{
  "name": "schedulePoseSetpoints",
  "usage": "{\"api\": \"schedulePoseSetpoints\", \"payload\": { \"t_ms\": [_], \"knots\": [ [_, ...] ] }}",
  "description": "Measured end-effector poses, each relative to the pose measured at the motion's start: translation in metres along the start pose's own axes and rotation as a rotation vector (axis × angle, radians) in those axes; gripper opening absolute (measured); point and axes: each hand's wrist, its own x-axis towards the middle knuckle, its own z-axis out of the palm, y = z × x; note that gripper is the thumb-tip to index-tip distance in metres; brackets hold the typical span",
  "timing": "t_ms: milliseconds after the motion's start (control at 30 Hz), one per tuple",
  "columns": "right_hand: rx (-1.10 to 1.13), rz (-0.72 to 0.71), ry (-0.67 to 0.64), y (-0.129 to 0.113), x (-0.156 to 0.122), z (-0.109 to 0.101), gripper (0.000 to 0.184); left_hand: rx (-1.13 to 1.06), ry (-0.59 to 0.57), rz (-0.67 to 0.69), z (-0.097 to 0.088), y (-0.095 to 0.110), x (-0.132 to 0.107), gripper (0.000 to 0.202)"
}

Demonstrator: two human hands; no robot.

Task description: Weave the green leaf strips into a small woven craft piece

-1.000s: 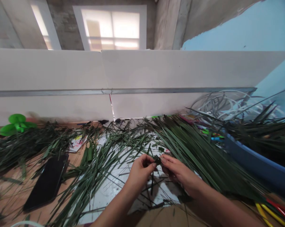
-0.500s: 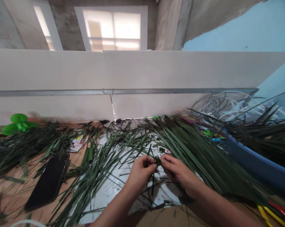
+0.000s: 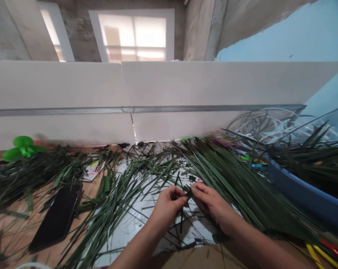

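Observation:
My left hand (image 3: 167, 207) and my right hand (image 3: 211, 203) meet over the middle of the table, fingertips pinched together on a small folded piece of green leaf strip (image 3: 188, 192). A thin dark strip hangs down from the pinch between the two hands. Beneath them lies a white sheet (image 3: 135, 220) scattered with loose strips. A big fan of long green leaf strips (image 3: 230, 175) spreads just right of my right hand.
A black phone (image 3: 55, 216) lies on the wooden table at left among more leaf strips (image 3: 31, 172). A green plastic object (image 3: 20, 147) sits far left. A blue tub (image 3: 303, 194) with leaves stands right, white cords (image 3: 267, 123) behind it. White partition (image 3: 169, 93) closes the back.
Both hands stay pinched on the folded strip, with only small finger shifts. The view has tilted slightly.

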Motion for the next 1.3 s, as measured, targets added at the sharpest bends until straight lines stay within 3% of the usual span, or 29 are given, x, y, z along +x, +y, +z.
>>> {"api": "schedulePoseSetpoints", "payload": {
  "t_ms": [133,333,633,767,900,1133,1300],
  "knots": [
    [0.064,0.037,0.107,-0.0070,-0.0044,0.0008,0.047,-0.063,0.013,-0.024,-0.0013,-0.0021,0.0013,0.038],
    [0.082,-0.050,0.092,-0.0030,-0.0007,0.0024,0.040,-0.083,-0.005,-0.043,0.0000,-0.0024,0.0005,0.049],
    [0.117,-0.031,0.151,-0.0090,-0.0047,0.0012,0.041,-0.109,-0.085,-0.166,-0.0023,0.0049,-0.0063,0.052],
    [0.141,-0.056,0.134,-0.0060,-0.0038,0.0014,0.040,-0.063,-0.118,-0.146,-0.0042,0.0008,-0.0047,0.047],
    [0.138,-0.076,0.134,-0.0051,-0.0040,0.0025,0.041,-0.028,-0.076,-0.081,-0.0048,-0.0010,-0.0004,0.049],
    [0.151,0.015,0.113,-0.0057,-0.0070,0.0037,0.045,-0.029,-0.026,-0.077,-0.0038,0.0051,-0.0017,0.051],
    [0.118,-0.059,0.068,-0.0007,-0.0047,0.0019,0.045,-0.044,-0.055,-0.059,-0.0034,0.0040,-0.0033,0.047]
  ]
}}
